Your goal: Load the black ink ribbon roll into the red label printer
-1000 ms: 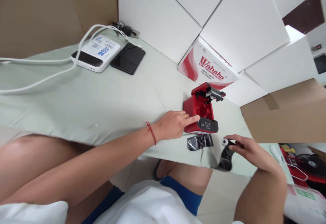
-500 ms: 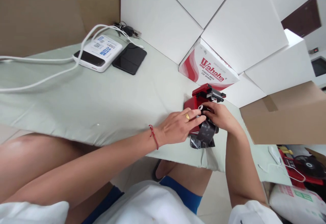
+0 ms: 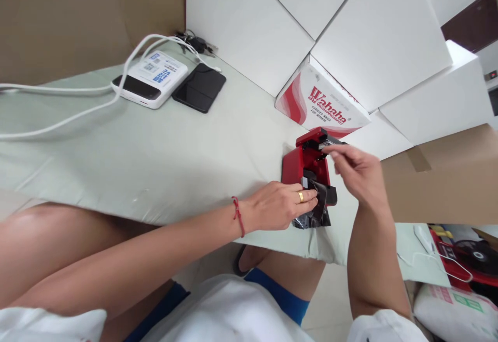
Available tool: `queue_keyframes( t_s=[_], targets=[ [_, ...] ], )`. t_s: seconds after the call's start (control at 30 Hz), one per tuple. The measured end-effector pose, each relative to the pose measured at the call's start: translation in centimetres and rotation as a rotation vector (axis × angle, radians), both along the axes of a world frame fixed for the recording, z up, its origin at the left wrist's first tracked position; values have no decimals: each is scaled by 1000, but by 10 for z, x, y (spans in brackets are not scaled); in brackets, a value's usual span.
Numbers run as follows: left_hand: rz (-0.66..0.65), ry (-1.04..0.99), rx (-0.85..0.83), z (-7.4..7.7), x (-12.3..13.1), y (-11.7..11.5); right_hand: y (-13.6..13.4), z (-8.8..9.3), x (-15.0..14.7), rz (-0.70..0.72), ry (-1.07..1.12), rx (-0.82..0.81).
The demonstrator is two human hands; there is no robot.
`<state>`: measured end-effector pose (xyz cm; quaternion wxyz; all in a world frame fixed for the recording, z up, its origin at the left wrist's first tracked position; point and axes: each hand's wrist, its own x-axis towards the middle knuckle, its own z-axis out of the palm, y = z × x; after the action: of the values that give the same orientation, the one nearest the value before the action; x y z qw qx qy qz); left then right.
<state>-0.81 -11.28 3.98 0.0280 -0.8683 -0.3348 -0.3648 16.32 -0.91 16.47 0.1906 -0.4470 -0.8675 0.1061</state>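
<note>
A red boxlike machine (image 3: 292, 167), which looks like a small label printer, stands on the table with its lid (image 3: 310, 136) raised. Black film (image 3: 321, 202) hangs out over its front and bunches up at the table. My left hand (image 3: 286, 204) lies along the front left of the machine, its fingers stretched out and resting on the film. My right hand (image 3: 356, 172) is at the right edge of the lid, with thumb and forefinger closed at that edge. The inside of the machine shows in part; the left fingertips cover some of the film.
A white power bank (image 3: 171, 80) with a white cable (image 3: 70, 129), a black phone (image 3: 200, 87) and keys (image 3: 198, 43) lie at the back left. White boxes (image 3: 249, 25) and a Wahaha carton (image 3: 327, 103) stand behind the machine. A brown carton (image 3: 447, 176) is at the right.
My right hand has left the roll inside the machine and moved up and right to the lid's edge. My left hand has shifted slightly down onto the black film.
</note>
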Motion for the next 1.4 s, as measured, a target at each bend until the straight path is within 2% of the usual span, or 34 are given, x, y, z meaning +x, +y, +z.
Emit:
queue_keyframes(
  t_s=[0.07,0.13,0.27,0.37,0.47,0.53,0.63,0.77,0.83,1.1,1.27,1.4],
  targets=[
    [-11,7,-8,0,1,-1,5,1,2,-44,66,242],
    [-16,16,-13,0,3,-1,16,-7,5,-21,4,364],
    [-24,25,1,0,4,-3,26,-27,13,4,-84,280],
    [-16,19,17,1,2,-3,7,-33,21,-24,19,240],
    [61,-56,1,5,-2,-1,-20,-36,30,1,40,111],
    [128,-140,-40,8,-7,3,-31,-40,35,21,40,42],
    [180,-213,-154,9,-15,9,-38,-48,43,19,82,28],
    [221,-156,-348,5,-22,16,-36,-56,47,-2,125,12],
    [242,-122,-394,3,-24,19,-35,-57,46,3,127,12],
    [166,-125,-232,-7,-21,22,-34,-62,43,6,149,76],
    [170,-185,-117,-15,-22,24,-67,-74,48,37,239,150],
    [154,-175,-122,-9,-23,23,-91,-79,56,116,215,196]
  ],
)
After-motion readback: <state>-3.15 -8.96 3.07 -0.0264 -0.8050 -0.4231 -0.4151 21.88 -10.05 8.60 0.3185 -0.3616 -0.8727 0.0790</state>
